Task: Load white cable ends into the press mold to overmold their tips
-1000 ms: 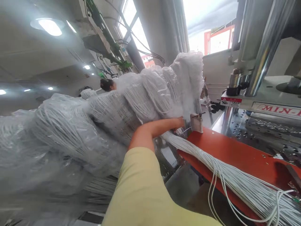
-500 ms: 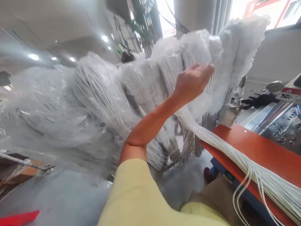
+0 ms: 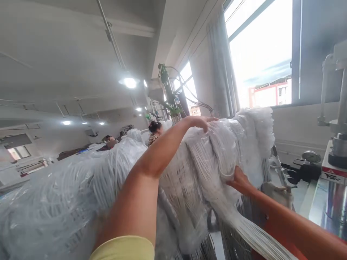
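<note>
Bundles of thin white cables (image 3: 202,155) hang side by side over a rack, wrapped in clear plastic film. My left hand (image 3: 202,122) reaches over the top of one bundle, its fingers stretched across the plastic and the thumb bent down. Lower on the front of a looped, plastic-wrapped bundle (image 3: 223,148), my right hand (image 3: 240,180) grips the edge, part of its fingers hidden behind the cables. Below the hands, a long strand of cables (image 3: 252,231) runs down to the lower right, passing over an orange surface (image 3: 282,236).
A machine with a metal cylinder (image 3: 338,151) and a pressure gauge (image 3: 311,156) stands on the right. A co-worker (image 3: 155,131) is behind the rack, near a green machine (image 3: 169,90). More plastic-wrapped bundles (image 3: 54,202) fill the left side.
The view has tilted up, bringing in the windows and the co-worker. My left hand now reaches over the bundle's top, and my right hand has come into view on its front.
</note>
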`<state>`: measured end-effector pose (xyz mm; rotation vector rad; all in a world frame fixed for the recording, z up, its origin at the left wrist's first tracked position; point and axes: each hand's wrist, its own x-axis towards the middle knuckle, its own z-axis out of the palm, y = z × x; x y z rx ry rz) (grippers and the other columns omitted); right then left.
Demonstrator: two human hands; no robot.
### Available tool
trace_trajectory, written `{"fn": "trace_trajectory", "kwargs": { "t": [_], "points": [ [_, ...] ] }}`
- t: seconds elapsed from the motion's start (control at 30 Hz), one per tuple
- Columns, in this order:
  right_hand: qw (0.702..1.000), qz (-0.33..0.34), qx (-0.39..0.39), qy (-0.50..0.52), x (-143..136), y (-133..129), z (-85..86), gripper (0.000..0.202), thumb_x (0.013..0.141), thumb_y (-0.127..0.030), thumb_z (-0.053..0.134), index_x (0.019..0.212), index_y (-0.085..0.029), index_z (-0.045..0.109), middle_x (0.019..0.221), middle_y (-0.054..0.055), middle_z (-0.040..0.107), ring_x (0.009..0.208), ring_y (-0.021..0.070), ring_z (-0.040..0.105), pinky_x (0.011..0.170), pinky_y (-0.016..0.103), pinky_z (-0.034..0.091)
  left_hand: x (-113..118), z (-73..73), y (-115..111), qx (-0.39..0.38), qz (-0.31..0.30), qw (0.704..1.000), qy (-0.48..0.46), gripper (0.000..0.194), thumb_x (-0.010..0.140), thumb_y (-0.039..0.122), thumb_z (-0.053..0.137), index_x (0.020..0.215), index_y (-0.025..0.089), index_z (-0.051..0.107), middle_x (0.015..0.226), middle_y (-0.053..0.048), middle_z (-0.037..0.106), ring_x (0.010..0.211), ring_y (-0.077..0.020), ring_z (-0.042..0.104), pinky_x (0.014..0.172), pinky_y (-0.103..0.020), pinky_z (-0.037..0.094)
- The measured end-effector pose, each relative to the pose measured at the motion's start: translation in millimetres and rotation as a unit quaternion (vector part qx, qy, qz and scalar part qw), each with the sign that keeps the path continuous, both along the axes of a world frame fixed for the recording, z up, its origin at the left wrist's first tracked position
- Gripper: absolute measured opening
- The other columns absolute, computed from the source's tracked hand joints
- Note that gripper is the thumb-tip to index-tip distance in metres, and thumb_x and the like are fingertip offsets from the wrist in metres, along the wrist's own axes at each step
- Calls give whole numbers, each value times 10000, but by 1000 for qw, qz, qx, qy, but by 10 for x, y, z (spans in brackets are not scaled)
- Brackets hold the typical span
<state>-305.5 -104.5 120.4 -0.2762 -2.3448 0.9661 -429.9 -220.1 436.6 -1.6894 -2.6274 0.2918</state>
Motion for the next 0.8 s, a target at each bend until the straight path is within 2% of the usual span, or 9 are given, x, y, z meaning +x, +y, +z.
{"fn": "trace_trajectory", "kwargs": {
  "t": [0.13,0.23,0.3,0.37,0.43,0.5,0.57,0.63,0.8],
  "points": [
    [997,-49,-44,47,-355,-135,-175,470,704,-448,594,1136,-307,474,1157,163,604,1181,484,553,899,603,441,-178,-1,143,-65,-18,998,-20,1071,586,144,586,1571,291,190,1645,-71,224,1464,-311,301,1087,-438,415],
    [995,-28,-60,78,-404,-59,-163,554,685,-509,609,1181,-369,407,1220,108,607,1172,429,591,922,537,475,-178,39,86,-42,-66,992,-96,942,695,251,549,1568,322,203,1649,-32,220,1482,-300,271,1118,-467,378],
    [994,5,-63,94,-364,39,-108,576,664,-517,634,1168,-396,384,1241,69,620,1170,390,609,906,489,505,-111,-10,47,-21,-91,988,-122,864,783,368,539,1571,324,187,1646,-25,233,1493,-291,253,1142,-473,347],
    [992,28,-60,105,-266,143,-39,523,670,-507,631,1125,-394,399,1216,49,643,1168,368,618,916,465,507,6,-157,74,-37,-99,993,-50,969,744,485,647,1573,299,180,1655,-57,199,1519,-328,152,1173,-515,275],
    [992,36,-54,113,-114,237,46,484,659,-489,636,1080,-369,429,1156,45,671,1135,354,636,924,435,503,142,-373,156,-54,-118,987,98,1130,615,455,796,1564,244,219,1650,-126,189,1526,-374,58,1186,-573,189],
    [992,27,-43,116,63,320,176,473,644,-466,644,1054,-334,448,1091,49,686,1068,343,657,892,406,509,243,-569,235,-25,-159,959,233,1030,621,330,811,1520,195,325,1596,-190,303,1502,-395,161,1175,-590,180],
    [993,6,-27,119,209,407,395,474,640,-438,642,1051,-299,451,1043,54,686,1016,329,656,855,386,508,260,-654,272,51,-175,935,305,723,748,258,701,1425,175,463,1461,-203,488,1380,-376,411,1132,-551,279],
    [992,-15,-6,128,263,520,731,469,638,-421,643,1037,-271,447,994,55,673,973,316,643,827,377,497,184,-600,269,134,-147,930,309,479,849,260,582,1320,175,558,1305,-171,612,1201,-330,576,1027,-470,409],
    [981,-109,114,110,-52,875,1865,530,591,-467,694,1011,-243,462,898,55,639,843,301,613,698,365,460,-119,-166,311,267,32,943,199,469,781,330,673,1224,183,628,1168,-125,694,1076,-323,648,868,-375,496]
  ]
}}
